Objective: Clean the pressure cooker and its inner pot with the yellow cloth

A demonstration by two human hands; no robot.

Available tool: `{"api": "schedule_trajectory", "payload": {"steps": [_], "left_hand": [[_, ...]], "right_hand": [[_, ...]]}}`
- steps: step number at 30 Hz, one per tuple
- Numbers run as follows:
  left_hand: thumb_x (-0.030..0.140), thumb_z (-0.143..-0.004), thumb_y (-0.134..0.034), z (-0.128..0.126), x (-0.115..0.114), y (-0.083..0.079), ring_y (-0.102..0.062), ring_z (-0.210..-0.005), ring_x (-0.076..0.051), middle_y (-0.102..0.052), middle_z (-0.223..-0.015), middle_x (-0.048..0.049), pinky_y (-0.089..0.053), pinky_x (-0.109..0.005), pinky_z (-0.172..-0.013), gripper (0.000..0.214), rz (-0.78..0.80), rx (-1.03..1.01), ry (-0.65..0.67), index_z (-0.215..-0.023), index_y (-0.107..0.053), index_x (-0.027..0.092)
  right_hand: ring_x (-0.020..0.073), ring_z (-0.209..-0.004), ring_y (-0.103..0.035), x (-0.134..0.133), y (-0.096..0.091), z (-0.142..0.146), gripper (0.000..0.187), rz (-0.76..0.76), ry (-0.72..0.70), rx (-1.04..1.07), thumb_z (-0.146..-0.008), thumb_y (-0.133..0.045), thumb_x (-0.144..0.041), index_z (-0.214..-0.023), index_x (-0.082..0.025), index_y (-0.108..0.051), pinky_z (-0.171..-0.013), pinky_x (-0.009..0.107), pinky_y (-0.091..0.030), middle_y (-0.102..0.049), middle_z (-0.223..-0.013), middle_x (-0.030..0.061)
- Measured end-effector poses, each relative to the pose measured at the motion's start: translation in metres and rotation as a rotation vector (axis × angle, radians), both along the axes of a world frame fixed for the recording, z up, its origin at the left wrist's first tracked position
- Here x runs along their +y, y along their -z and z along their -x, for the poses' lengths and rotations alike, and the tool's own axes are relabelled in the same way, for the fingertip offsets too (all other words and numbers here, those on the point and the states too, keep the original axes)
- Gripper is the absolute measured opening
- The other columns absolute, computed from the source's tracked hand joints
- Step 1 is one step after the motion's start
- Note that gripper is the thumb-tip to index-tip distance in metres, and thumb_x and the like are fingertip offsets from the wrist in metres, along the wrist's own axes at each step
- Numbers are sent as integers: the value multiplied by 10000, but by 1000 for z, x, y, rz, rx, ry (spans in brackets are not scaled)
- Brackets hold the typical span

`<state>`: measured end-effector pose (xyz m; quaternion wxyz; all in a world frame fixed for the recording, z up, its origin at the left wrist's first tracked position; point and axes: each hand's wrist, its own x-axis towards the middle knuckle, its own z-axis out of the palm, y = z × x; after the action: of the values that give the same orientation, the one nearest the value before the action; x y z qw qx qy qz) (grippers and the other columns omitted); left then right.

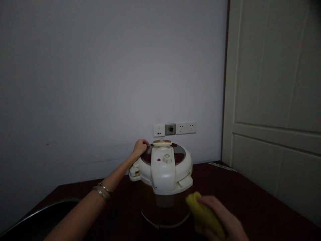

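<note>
Yellow cloth [203,214] fills the right hand [224,217], left hand [140,147] at white appliance [164,174].

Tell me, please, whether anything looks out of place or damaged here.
Faint dark streaks, perhaps scuffs, break the even surface of the pale wall left of the white appliance. I see no clear spill.

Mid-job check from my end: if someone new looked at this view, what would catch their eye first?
Most likely the white appliance in the middle of the dark table, standing out with its brown lid and front dial. Next, the yellow cloth gripped in the right hand at lower right. Then the left hand, at the lid's left edge, with bracelets on that arm.
</note>
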<state>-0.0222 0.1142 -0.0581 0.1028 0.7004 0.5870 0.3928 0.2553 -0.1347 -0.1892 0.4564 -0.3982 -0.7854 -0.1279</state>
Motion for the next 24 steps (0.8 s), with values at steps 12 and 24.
{"api": "schedule_trajectory", "payload": {"steps": [12,24], "left_hand": [[-7,-681,-484,-1,-3,1,-653,-841,-143,-730,-876,-74,-466,-206,-756,314,-41,103,3,-807,-727,146],[-4,-674,-483,-2,-7,-1,-651,-855,-162,-728,-877,-83,-465,-222,-768,313,-63,120,18,-795,-727,149]], "right_hand": [[238,-942,-637,27,-53,29,433,-36,118,-268,-736,-456,-86,-1122,-189,-625,-712,355,-577,-639,-1138,119],[214,-889,-647,26,-62,17,324,93,253,-147,-806,-519,-270,-1097,-179,-628,-708,321,-558,-625,-1092,106]]}}
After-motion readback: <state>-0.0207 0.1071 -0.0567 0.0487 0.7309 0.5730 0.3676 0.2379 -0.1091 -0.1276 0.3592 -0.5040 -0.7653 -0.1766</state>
